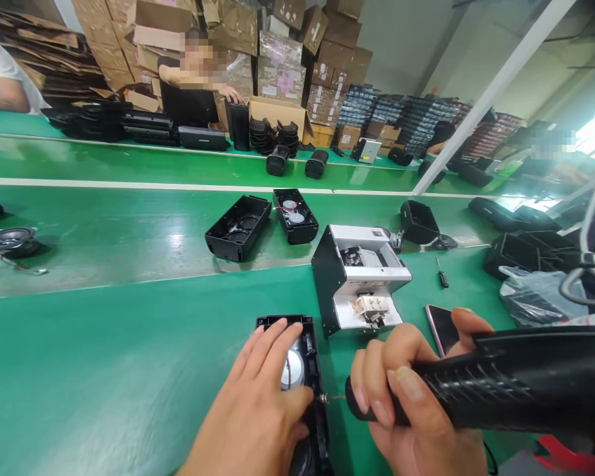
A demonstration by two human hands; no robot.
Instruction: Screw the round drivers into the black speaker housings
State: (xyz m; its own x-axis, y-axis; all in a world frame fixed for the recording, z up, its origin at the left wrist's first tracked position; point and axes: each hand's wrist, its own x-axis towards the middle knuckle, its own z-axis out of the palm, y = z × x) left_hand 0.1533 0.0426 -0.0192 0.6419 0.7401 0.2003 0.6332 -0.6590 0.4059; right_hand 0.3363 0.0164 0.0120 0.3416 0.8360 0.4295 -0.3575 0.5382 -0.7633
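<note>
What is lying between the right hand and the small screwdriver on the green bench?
A smartphone lies there, in the head view, beside the right hand.

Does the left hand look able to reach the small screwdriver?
Probably not: the left hand rests on the speaker housing, and the right hand with the electric screwdriver lies between it and the small screwdriver.

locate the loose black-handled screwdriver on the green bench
In the head view, the black-handled screwdriver lies right of the white-and-black metal machine, above the dark-screened phone.
</note>
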